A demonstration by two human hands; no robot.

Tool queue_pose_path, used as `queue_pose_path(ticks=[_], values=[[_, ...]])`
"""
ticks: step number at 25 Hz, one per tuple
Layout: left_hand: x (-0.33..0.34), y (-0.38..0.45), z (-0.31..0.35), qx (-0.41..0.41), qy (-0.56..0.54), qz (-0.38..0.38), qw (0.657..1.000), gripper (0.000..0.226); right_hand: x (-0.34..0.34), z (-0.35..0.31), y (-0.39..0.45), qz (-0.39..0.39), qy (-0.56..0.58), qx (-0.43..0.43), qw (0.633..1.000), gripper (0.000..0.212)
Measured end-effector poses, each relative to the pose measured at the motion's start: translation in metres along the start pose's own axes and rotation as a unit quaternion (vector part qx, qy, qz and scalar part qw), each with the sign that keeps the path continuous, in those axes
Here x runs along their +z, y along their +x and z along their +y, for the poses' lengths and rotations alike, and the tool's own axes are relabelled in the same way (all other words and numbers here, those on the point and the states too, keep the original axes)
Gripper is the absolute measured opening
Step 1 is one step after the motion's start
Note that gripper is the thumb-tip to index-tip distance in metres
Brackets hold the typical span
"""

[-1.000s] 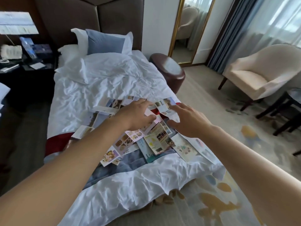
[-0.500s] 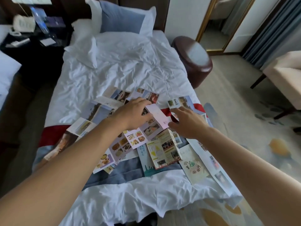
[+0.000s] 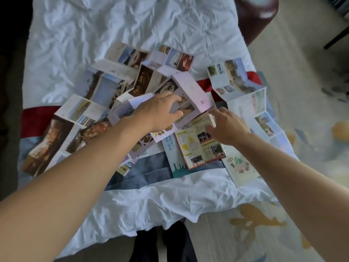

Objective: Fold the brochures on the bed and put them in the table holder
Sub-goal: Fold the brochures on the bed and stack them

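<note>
Several unfolded brochures lie scattered across the foot of the bed (image 3: 132, 31). My left hand (image 3: 162, 110) grips a lilac food brochure (image 3: 190, 91), fingers on top of a panel and thumb at its near edge; the far panel stands lifted. My right hand (image 3: 226, 127) pinches a white paper edge at that brochure's right corner. Under both hands lies a yellow and red brochure (image 3: 198, 146), with a teal one (image 3: 174, 161) beside it and a cream illustrated one (image 3: 239, 165) to the right. The table holder is out of view.
A long accordion brochure (image 3: 236, 76) stretches along the bed's right edge, and landscape brochures (image 3: 94, 87) spread to the left. A red and blue runner (image 3: 35, 118) crosses the bed. A brown ottoman (image 3: 255, 16) stands at the upper right, with patterned carpet (image 3: 302, 91) beyond.
The view has tilted down and closer to the bed. My left hand has lifted the lilac brochure's panel, and my right hand has moved in to its corner.
</note>
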State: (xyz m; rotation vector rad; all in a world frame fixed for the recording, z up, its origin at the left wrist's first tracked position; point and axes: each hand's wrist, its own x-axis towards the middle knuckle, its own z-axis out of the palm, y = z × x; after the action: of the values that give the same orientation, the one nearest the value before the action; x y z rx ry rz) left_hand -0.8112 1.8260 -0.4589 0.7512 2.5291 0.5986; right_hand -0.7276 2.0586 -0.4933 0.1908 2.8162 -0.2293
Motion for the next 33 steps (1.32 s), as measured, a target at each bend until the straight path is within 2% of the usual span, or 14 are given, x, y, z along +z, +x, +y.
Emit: queue_pose_path(ticks=[6, 10, 12, 14, 16, 19, 21, 23, 26, 28, 30, 31, 33], values=[[0.108, 0.003, -0.048, -0.024, -0.04, -0.049, 0.998, 0.047, 0.092, 0.022, 0.007, -0.043, 0.007, 0.111, 0.993, 0.049], [0.166, 0.009, -0.059, -0.101, -0.104, -0.09, 0.985, 0.055, 0.131, 0.032, 0.01, -0.015, 0.022, 0.162, 0.986, 0.061], [0.188, 0.014, -0.058, -0.182, -0.209, -0.112, 0.954, 0.064, 0.142, 0.031, 0.01, -0.003, 0.046, 0.166, 0.985, 0.061], [0.203, 0.017, -0.052, -0.27, -0.322, -0.112, 0.9, 0.078, 0.147, 0.027, 0.008, -0.004, 0.079, 0.164, 0.983, 0.053], [0.212, 0.019, -0.042, -0.336, -0.39, -0.087, 0.853, 0.084, 0.148, 0.02, 0.004, -0.006, 0.123, 0.167, 0.978, 0.04], [0.217, 0.018, -0.026, -0.378, -0.467, -0.07, 0.796, 0.073, 0.148, 0.008, -0.008, -0.011, 0.188, 0.174, 0.967, 0.027], [0.217, 0.016, -0.017, -0.373, -0.508, -0.058, 0.774, 0.053, 0.152, 0.003, -0.018, -0.015, 0.227, 0.172, 0.958, 0.027], [0.215, 0.012, -0.008, -0.336, -0.509, -0.048, 0.791, 0.028, 0.155, 0.001, -0.028, -0.023, 0.3, 0.188, 0.935, 0.024], [0.214, 0.005, 0.006, -0.265, -0.496, -0.057, 0.825, 0.03, 0.156, -0.004, -0.034, -0.02, 0.438, 0.22, 0.871, 0.015], [0.216, 0.003, 0.01, -0.212, -0.491, -0.06, 0.843, 0.031, 0.154, -0.011, -0.032, -0.001, 0.486, 0.234, 0.842, 0.025], [0.222, 0.002, 0.012, -0.181, -0.457, -0.054, 0.869, 0.027, 0.155, -0.016, -0.03, 0.012, 0.497, 0.246, 0.832, 0.024], [0.225, 0.001, 0.012, -0.179, -0.427, -0.036, 0.886, 0.026, 0.157, -0.017, -0.029, 0.019, 0.491, 0.255, 0.832, 0.019], [0.226, -0.002, 0.009, -0.195, -0.357, 0.022, 0.913, 0.035, 0.16, -0.019, -0.029, 0.024, 0.478, 0.274, 0.834, 0.025]])
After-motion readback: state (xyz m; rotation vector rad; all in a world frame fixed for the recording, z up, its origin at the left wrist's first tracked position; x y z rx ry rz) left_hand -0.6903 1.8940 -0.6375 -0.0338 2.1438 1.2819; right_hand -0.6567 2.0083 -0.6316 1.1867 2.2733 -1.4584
